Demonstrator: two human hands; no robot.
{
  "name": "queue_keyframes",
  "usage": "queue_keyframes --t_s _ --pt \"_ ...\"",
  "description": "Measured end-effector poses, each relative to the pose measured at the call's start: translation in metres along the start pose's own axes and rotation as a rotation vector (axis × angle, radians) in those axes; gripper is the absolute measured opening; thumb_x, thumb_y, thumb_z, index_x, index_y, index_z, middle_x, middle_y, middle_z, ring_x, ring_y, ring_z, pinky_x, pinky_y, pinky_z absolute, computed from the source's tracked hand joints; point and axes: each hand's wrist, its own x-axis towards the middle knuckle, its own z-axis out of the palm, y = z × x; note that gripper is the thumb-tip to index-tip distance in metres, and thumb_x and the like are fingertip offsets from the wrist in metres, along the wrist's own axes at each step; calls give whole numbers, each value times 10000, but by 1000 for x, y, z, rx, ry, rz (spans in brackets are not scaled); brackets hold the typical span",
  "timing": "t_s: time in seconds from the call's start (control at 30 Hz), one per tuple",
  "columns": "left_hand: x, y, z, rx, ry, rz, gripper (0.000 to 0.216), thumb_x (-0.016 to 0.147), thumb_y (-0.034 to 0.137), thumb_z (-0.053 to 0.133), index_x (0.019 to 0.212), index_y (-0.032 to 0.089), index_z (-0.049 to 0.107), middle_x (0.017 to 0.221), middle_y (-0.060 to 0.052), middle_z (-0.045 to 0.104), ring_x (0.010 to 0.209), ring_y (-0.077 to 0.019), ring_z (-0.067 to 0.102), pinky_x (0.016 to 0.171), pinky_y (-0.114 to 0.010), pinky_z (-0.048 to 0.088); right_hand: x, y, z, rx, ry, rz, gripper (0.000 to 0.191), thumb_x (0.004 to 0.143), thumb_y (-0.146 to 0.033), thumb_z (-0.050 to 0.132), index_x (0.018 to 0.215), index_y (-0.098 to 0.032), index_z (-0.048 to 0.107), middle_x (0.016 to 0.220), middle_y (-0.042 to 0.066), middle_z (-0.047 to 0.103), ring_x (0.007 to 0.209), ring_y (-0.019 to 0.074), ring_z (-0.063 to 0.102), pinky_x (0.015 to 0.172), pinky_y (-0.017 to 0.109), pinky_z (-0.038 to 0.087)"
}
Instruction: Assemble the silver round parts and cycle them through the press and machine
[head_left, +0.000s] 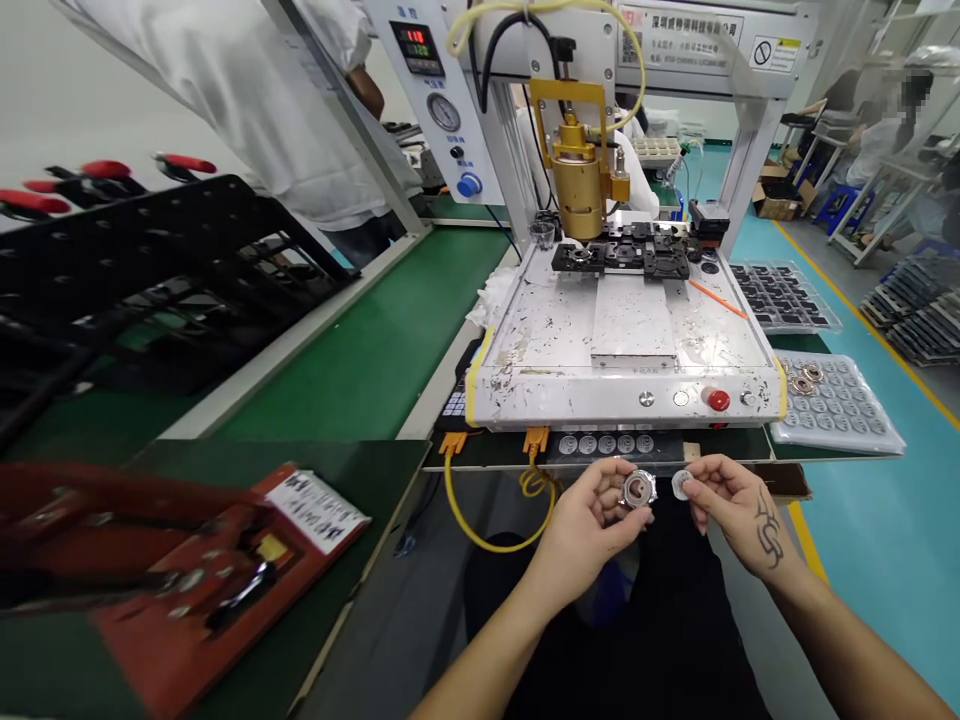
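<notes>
My left hand (589, 520) pinches a small round metal ring part (639, 489) with a reddish centre, held in front of my lap. My right hand (731, 505), close beside it, pinches a small pale disc (682, 485) between thumb and fingertips. The two parts sit a few centimetres apart. Both hands hover just below the front edge of a white dispensing machine (630, 385), whose gold nozzle head (580, 180) stands over a black fixture (622, 255).
A clear blister tray (840, 405) holding a few ring parts lies right of the machine, with a dark parts tray (784, 295) behind it. A yellow cable (480, 520) loops below the bench. A red tool (187, 580) and black rack (150, 270) sit left. A person in white (285, 110) stands behind.
</notes>
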Motion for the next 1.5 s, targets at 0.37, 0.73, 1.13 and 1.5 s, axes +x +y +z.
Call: queue_keyframes --t_s 0.37,0.73,1.13,1.5 --pt "-37 22 -6 -437 58 -183 560 810 353 958 1275 160 712 1188 -132 824 1123 -298 791 1046 -459 634 -10 -6 17 187 -238 135 325 949 -486 832 901 -206 675 594 -38 617 518 126 579 550 260 498" --pt "-52 19 -6 -510 50 -133 501 907 469 871 1303 181 767 1202 -127 829 1196 -333 773 1078 -496 640 -22 -15 21 160 -313 217 402 960 -554 789 867 -218 590 673 -25 597 493 101 447 461 241 327" --pt "-61 25 -4 -492 50 -119 504 915 469 861 1318 184 760 1200 -118 832 1181 -335 780 1050 -488 662 -23 -22 28 -88 -294 3 332 1031 -500 704 860 -227 622 856 6 560 729 157 488 656 289 400" --pt "-64 27 3 -491 77 -73 478 930 451 849 1310 171 770 1214 -123 826 1160 -302 782 1050 -438 657 -30 -35 48 -272 -300 -139 279 1055 -450 657 878 -237 619 1174 62 634 1046 227 601 920 322 504"
